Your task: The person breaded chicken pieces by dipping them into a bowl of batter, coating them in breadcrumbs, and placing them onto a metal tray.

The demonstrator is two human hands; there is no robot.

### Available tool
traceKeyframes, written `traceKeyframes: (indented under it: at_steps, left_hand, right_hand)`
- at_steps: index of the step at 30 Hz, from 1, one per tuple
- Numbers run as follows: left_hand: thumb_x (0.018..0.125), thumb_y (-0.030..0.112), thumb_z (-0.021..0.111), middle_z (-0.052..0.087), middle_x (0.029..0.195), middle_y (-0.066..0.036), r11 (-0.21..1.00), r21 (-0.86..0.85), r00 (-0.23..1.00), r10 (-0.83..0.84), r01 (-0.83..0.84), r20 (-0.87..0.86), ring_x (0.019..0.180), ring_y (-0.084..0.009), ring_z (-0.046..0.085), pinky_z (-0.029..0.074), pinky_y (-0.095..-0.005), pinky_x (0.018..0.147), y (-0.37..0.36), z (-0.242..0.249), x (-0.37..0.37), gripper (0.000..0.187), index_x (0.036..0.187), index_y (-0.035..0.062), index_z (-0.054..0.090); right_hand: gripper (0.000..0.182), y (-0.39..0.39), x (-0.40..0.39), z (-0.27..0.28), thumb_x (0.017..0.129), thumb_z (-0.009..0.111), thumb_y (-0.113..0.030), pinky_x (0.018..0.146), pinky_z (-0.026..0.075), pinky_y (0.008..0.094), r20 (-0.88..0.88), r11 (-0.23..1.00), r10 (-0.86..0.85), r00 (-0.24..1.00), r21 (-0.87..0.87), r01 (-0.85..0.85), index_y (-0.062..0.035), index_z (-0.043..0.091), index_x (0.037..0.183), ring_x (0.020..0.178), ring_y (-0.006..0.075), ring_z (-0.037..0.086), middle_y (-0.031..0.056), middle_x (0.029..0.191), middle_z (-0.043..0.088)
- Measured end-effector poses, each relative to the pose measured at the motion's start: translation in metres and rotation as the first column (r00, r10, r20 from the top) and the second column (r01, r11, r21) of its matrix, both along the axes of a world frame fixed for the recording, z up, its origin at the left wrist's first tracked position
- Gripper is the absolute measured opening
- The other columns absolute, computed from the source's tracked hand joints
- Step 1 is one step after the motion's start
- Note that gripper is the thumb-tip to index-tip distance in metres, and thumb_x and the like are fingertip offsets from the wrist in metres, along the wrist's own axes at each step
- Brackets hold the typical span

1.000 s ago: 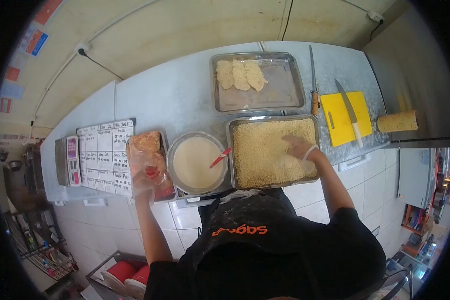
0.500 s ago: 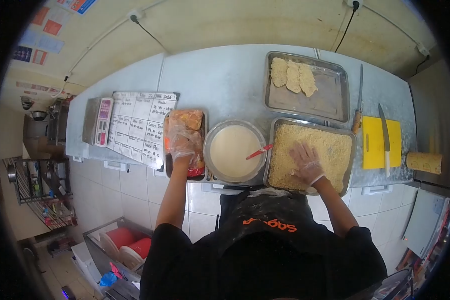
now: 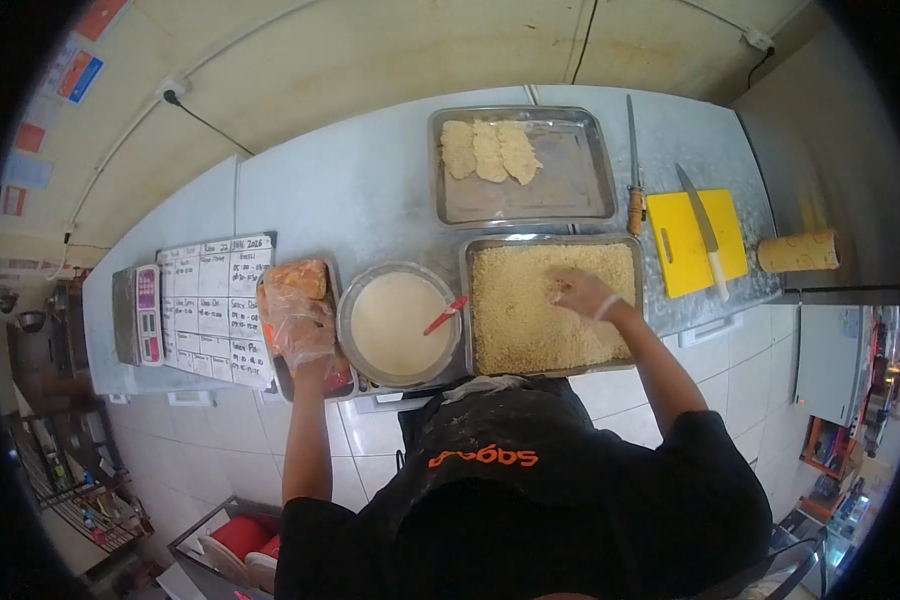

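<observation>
plastic, clear and loose, covers the left hand (image 3: 302, 328), which lies over the orange meat pieces (image 3: 300, 279) in the narrow metal tray (image 3: 334, 276); whether it grips a piece cannot be told. the right hand (image 3: 580, 293), fingers loosely parted with nothing visible between them, is positioned over the crumbs (image 3: 520, 325) in the wider crumb tray (image 3: 467, 300); contact is unclear. the bowl of pale liquid (image 3: 400, 325) stands between both trays, apparently to keep all three containers within short reach, and the coated pieces (image 3: 488, 150) lie side by side in the far tray (image 3: 570, 192), probably to protect their surfaces.
</observation>
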State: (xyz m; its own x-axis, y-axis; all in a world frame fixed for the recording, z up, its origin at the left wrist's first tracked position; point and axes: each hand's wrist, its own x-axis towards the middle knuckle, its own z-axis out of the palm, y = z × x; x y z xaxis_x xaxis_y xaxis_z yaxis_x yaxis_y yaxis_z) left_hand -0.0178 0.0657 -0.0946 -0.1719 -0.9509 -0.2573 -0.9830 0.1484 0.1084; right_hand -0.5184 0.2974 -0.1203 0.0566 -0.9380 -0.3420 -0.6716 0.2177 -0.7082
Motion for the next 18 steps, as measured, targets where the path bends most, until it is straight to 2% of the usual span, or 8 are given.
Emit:
traceKeyframes:
  at_steps: [2,5,8,11,14,15,17,18]
  left_hand:
    - [0.093,0.050,0.058,0.063,0.123,-0.021,0.999,-0.040,1.000,0.000,-0.001,-0.015,0.103,-0.0374,0.064,0.051,-0.0464,0.088,0.000,-0.006,0.001,0.064,0.137,0.0044,0.051]
    - [0.093,0.049,0.058,0.063,0.122,-0.020,0.998,-0.065,0.999,0.000,-0.003,-0.037,0.102,-0.0367,0.064,0.051,-0.0460,0.087,0.003,-0.014,0.001,0.062,0.136,0.0049,0.051]
    - [0.093,0.049,0.058,0.064,0.121,-0.019,0.997,-0.081,0.998,0.003,-0.008,-0.064,0.100,-0.0360,0.065,0.052,-0.0455,0.085,0.000,-0.019,-0.002,0.061,0.136,0.0054,0.052]
    - [0.093,0.048,0.058,0.064,0.121,-0.018,0.995,-0.092,0.994,0.022,-0.032,-0.111,0.099,-0.0353,0.065,0.053,-0.0450,0.084,-0.005,-0.024,0.000,0.060,0.136,0.0059,0.052]
    - [0.094,0.048,0.057,0.064,0.120,-0.018,0.992,-0.106,0.982,0.046,-0.067,-0.182,0.098,-0.0346,0.066,0.053,-0.0445,0.082,-0.008,-0.032,0.009,0.059,0.135,0.0064,0.052]
    - [0.094,0.048,0.057,0.065,0.120,-0.017,0.991,-0.105,0.973,0.058,-0.084,-0.224,0.097,-0.0343,0.066,0.054,-0.0444,0.082,-0.009,-0.038,0.015,0.058,0.135,0.0066,0.052]
    - [0.094,0.047,0.057,0.065,0.119,-0.017,0.985,-0.071,0.920,0.120,-0.158,-0.374,0.097,-0.0339,0.066,0.054,-0.0441,0.081,-0.016,-0.053,0.029,0.058,0.135,0.0070,0.053]
    - [0.094,0.047,0.057,0.065,0.119,-0.017,0.979,-0.038,0.872,0.161,-0.201,-0.462,0.096,-0.0336,0.066,0.054,-0.0439,0.080,-0.023,-0.064,0.037,0.057,0.135,0.0071,0.053]
  right_hand:
    - [0.066,-0.025,-0.007,0.000,0.079,0.074,-0.047,0.090,0.049,0.0411,0.001,0.967,0.105,0.994,0.235,-0.102,0.0019,0.059,0.121,0.106,0.0361,0.063,0.0203,0.116,0.065]
    - [0.074,-0.051,0.008,0.028,0.071,0.081,-0.047,0.079,0.049,0.0440,0.051,0.800,0.319,0.946,0.521,-0.298,0.0063,0.057,0.117,0.096,0.0341,0.064,0.0216,0.104,0.067]
    - [0.079,-0.044,0.020,0.005,0.068,0.082,-0.043,0.084,0.051,0.0430,0.023,0.810,0.376,0.926,0.477,-0.341,0.0041,0.055,0.125,0.100,0.0341,0.066,0.0244,0.107,0.067]
    - [0.077,-0.038,0.032,0.040,0.068,0.082,-0.038,0.080,0.051,0.0432,0.034,0.840,0.259,0.965,0.485,-0.243,0.0024,0.055,0.127,0.095,0.0361,0.066,0.0234,0.106,0.068]
    - [0.069,-0.021,0.031,0.052,0.069,0.081,-0.031,0.078,0.053,0.0436,-0.053,0.956,0.140,0.989,0.269,-0.121,-0.0027,0.057,0.127,0.094,0.0372,0.066,0.0210,0.107,0.067]
    - [0.065,-0.013,0.037,0.065,0.072,0.079,-0.029,0.080,0.052,0.0435,-0.208,0.983,0.165,0.964,0.113,-0.144,-0.0051,0.056,0.128,0.097,0.0369,0.066,0.0222,0.107,0.066]
    - [0.057,0.006,0.055,0.090,0.078,0.073,-0.026,0.082,0.052,0.0432,-0.501,0.953,0.114,0.858,-0.188,-0.237,-0.0100,0.054,0.130,0.104,0.0363,0.064,0.0246,0.108,0.065]
    - [0.052,0.017,0.065,0.088,0.081,0.069,-0.023,0.085,0.052,0.0441,-0.534,0.959,0.148,0.833,-0.129,-0.253,-0.0118,0.055,0.129,0.107,0.0344,0.064,0.0227,0.112,0.064]
